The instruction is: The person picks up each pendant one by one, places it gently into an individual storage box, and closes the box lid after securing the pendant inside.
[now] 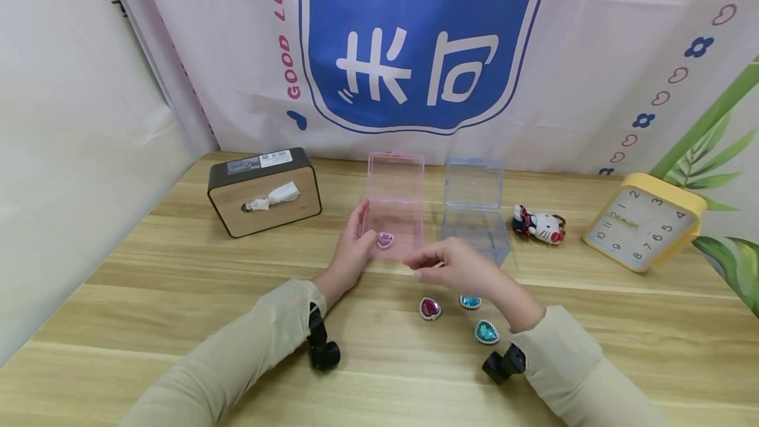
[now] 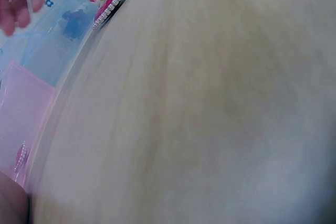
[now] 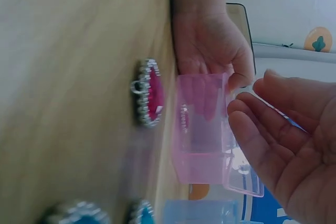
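Note:
My left hand (image 1: 350, 252) holds the left side of an open clear pink box (image 1: 408, 219), its thumb at the rim; in the right wrist view the fingers show through the pink wall. Inside that box lies a pink heart-like gem (image 1: 385, 240) with a pale beaded edge. Over the table just in front of the box, my right hand (image 1: 453, 265) hovers with loosely bent fingers and nothing between them. Below it lie a dark red gem (image 1: 429, 309), a blue gem (image 1: 470, 302) and a teal gem (image 1: 486, 332), each with a silver beaded border.
A clear blue box (image 1: 474, 226) with a raised lid stands right of the pink one. Further right are a small cat doll (image 1: 548, 227) and a yellow clock (image 1: 643, 223). At the back left sits a tissue box (image 1: 269, 196). A printed curtain (image 1: 415, 117) hangs behind the table.

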A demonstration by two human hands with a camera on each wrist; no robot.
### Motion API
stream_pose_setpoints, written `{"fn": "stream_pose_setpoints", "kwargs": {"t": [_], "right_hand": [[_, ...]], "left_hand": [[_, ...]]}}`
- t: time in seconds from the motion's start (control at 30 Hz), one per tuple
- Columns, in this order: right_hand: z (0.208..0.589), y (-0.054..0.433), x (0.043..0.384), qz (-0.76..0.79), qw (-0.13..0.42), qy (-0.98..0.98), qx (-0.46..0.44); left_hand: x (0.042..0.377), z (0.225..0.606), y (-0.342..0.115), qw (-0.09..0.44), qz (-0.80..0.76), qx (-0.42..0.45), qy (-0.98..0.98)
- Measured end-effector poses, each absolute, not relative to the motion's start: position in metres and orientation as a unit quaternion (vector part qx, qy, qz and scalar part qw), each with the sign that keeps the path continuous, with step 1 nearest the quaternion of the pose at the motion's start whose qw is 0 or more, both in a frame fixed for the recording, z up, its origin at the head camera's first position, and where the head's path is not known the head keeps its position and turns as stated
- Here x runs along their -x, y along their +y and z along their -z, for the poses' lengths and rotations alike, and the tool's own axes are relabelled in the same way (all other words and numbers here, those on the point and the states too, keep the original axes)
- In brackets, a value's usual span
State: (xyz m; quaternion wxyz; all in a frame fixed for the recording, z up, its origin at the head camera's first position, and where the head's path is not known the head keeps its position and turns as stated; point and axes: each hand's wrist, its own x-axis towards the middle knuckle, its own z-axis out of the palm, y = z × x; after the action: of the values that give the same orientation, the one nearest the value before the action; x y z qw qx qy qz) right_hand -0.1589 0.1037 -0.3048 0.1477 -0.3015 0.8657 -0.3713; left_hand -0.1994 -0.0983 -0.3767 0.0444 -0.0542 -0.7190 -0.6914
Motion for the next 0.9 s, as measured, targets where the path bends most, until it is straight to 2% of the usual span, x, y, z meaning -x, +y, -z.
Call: {"fn": "stream_pose_setpoints", "kwargs": {"t": [0.43, 0.9], "right_hand": [[0.325, 0.111, 0.148, 0.336, 0.176, 0.862, 0.336], [0.336, 0.115, 0.147, 0.293, 0.149, 0.873, 0.360]], "left_hand": [[0.198, 0.376, -0.098, 0.038, 0.693, 0.049, -0.719], [0.199, 0.377, -0.098, 0.045, 0.698, 0.061, -0.712]]}}
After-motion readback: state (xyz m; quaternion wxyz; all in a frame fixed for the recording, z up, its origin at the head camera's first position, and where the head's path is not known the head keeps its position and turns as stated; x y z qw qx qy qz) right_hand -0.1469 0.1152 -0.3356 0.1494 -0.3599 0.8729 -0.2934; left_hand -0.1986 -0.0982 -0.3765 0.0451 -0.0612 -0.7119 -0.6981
